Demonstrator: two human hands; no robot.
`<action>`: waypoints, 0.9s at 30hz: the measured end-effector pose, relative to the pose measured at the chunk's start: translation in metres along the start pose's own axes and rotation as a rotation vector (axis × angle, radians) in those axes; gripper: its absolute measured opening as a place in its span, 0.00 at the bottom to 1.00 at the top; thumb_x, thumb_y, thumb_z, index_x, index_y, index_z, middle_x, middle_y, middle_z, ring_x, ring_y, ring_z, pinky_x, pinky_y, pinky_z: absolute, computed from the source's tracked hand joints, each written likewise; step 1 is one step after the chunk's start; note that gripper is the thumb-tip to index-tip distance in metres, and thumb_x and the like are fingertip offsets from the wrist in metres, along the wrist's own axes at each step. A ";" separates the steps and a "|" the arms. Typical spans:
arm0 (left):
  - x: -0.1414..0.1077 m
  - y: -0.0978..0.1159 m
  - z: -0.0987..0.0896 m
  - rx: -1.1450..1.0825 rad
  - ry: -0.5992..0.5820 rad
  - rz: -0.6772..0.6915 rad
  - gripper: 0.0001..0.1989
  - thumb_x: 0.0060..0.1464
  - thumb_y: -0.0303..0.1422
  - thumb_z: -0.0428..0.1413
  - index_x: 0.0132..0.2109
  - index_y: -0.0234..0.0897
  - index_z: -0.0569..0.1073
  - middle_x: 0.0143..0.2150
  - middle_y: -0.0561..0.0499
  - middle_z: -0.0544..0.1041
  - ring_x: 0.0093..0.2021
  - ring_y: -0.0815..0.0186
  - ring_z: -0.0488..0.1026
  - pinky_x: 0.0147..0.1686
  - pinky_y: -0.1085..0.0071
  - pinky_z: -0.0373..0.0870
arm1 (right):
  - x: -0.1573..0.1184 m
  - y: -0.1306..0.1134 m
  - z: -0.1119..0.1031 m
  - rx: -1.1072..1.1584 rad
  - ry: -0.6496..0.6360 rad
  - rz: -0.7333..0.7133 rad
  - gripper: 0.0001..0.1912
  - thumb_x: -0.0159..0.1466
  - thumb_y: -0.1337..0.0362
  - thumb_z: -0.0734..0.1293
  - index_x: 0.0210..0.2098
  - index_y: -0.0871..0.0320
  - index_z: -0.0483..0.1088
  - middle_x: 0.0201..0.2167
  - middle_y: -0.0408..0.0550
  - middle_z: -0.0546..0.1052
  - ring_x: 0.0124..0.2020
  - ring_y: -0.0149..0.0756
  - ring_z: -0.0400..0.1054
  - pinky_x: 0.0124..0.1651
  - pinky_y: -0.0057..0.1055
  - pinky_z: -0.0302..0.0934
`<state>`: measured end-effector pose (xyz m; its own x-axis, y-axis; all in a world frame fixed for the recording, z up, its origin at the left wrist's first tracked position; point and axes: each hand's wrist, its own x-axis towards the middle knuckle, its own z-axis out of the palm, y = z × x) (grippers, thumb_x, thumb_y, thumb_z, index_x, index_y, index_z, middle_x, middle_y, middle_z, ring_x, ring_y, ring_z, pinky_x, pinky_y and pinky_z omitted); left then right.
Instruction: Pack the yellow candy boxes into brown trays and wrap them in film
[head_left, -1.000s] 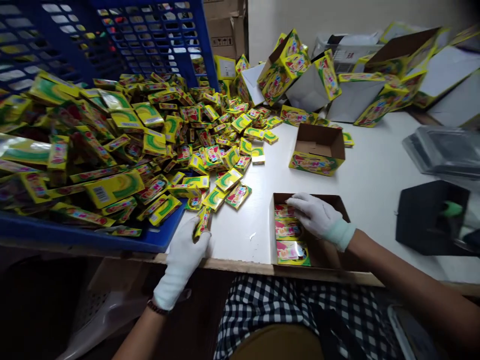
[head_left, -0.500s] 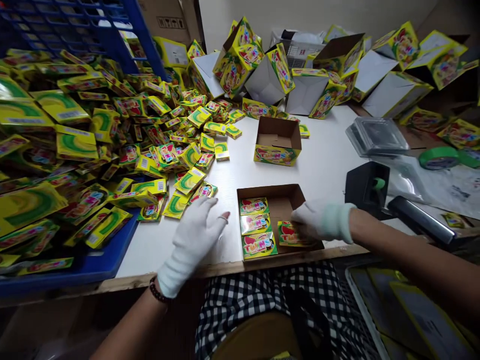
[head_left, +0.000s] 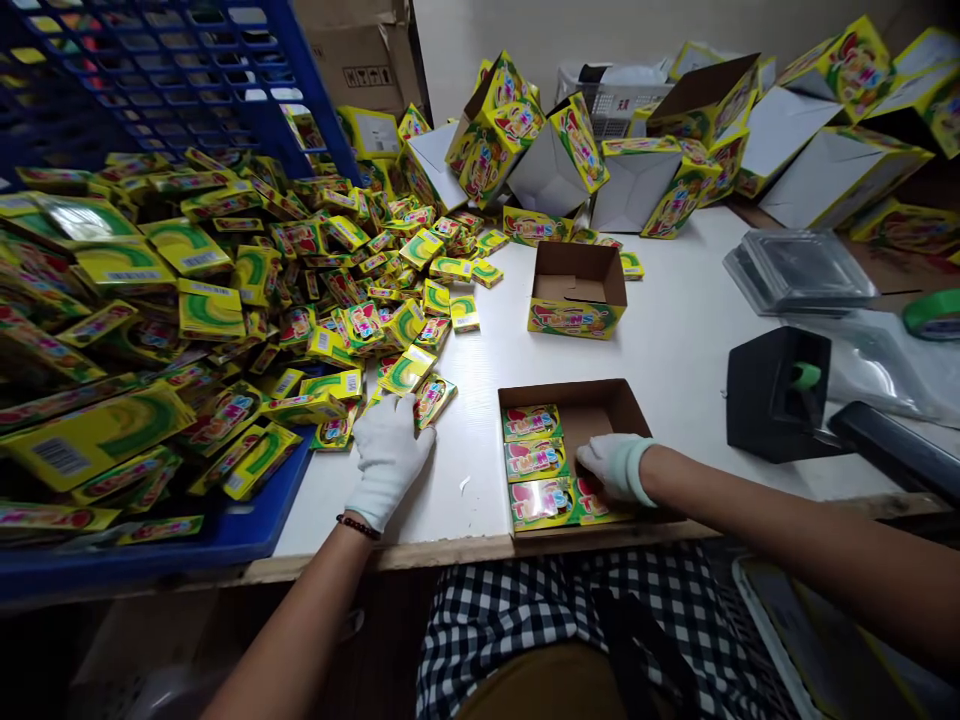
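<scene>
My gloved left hand point(head_left: 390, 450) is at the near edge of a pile of small yellow boxes point(head_left: 360, 320). Its thumb is apart from the fingers, and the fingertips reach over a box there. My gloved right hand point(head_left: 616, 466) is inside a shallow open carton point(head_left: 637, 405), fingers curled onto a small yellow box point(head_left: 591, 497) that the hand partly covers. This box lies flat against the front one of three small boxes point(head_left: 536, 460), which form a column along the carton's left side. The brown carton floor shows behind my right hand.
Another open carton point(head_left: 577, 318) stands farther back. Larger yellow display boxes point(head_left: 634, 185) line the wall. To the right are a black tape dispenser point(head_left: 772, 395), clear plastic containers point(head_left: 802, 270) and green tape point(head_left: 934, 315). A blue crate point(head_left: 262, 120) rises at the left.
My right hand has brought its small box left and down, against the front box of the column. My left hand has shifted onto the edge of the pile. The whole view has shifted slightly.
</scene>
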<state>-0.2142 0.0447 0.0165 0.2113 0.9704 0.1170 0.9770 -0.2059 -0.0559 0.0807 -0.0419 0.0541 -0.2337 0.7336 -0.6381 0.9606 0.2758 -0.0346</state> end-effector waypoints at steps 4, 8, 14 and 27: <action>-0.009 0.008 -0.004 -0.050 -0.006 -0.023 0.26 0.57 0.43 0.51 0.58 0.33 0.68 0.45 0.39 0.75 0.45 0.48 0.70 0.42 0.58 0.60 | -0.011 0.000 -0.016 0.162 0.037 0.010 0.15 0.60 0.60 0.67 0.45 0.55 0.77 0.40 0.53 0.80 0.40 0.46 0.76 0.35 0.33 0.62; -0.011 0.013 -0.008 0.017 -0.003 0.000 0.28 0.58 0.45 0.50 0.59 0.32 0.68 0.52 0.34 0.71 0.49 0.44 0.68 0.44 0.56 0.60 | -0.022 -0.011 -0.038 0.282 0.277 -0.058 0.12 0.66 0.58 0.62 0.40 0.55 0.76 0.36 0.49 0.79 0.35 0.38 0.72 0.35 0.30 0.57; -0.011 0.005 -0.011 -0.081 -0.080 0.146 0.13 0.54 0.39 0.53 0.43 0.37 0.73 0.41 0.43 0.74 0.41 0.55 0.72 0.38 0.63 0.63 | -0.025 -0.016 -0.050 0.424 0.417 -0.117 0.11 0.65 0.62 0.64 0.42 0.57 0.76 0.38 0.48 0.80 0.38 0.36 0.72 0.40 0.28 0.60; -0.050 0.052 -0.092 -0.399 0.296 0.659 0.24 0.49 0.36 0.58 0.54 0.39 0.67 0.47 0.42 0.73 0.45 0.53 0.72 0.44 0.57 0.70 | -0.050 -0.018 -0.101 0.233 0.535 -0.334 0.17 0.63 0.65 0.67 0.52 0.60 0.72 0.46 0.53 0.78 0.43 0.40 0.71 0.45 0.33 0.62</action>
<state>-0.1711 -0.0258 0.0986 0.6891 0.5732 0.4434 0.5755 -0.8047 0.1458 0.0598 -0.0208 0.1645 -0.5091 0.8552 -0.0973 0.8169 0.4445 -0.3676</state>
